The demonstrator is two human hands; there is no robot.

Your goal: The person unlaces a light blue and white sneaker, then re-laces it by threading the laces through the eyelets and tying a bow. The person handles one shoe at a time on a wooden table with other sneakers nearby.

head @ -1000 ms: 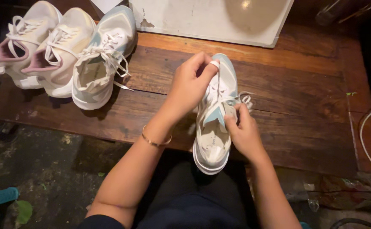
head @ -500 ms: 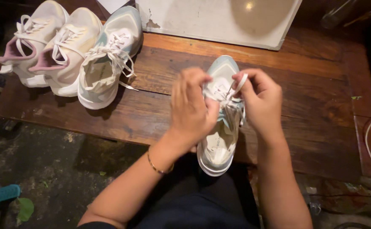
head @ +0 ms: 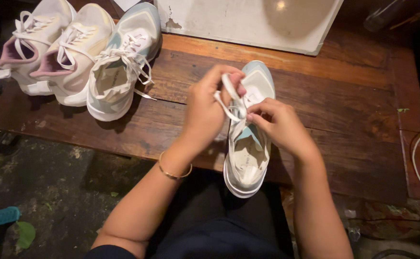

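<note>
The shoe [head: 249, 139] stood on the bench [head: 344, 110], heel over the near edge. The left hand [head: 205, 112] pinched a lace [head: 229, 98] loop; the right hand [head: 279, 125] pinched the lace at the eyelets, apparently. Judged step: tying. Next calls for steady tension, drawing the loop snug.

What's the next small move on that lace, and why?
Probably draw the two hands apart to snug the lace. The left hand pinches a loop of the white lace above the pale blue and white shoe, the right hand pinches it at the eyelets, and it hangs slack and crossed between them. The shoe lies flat on the wooden bench.
</note>
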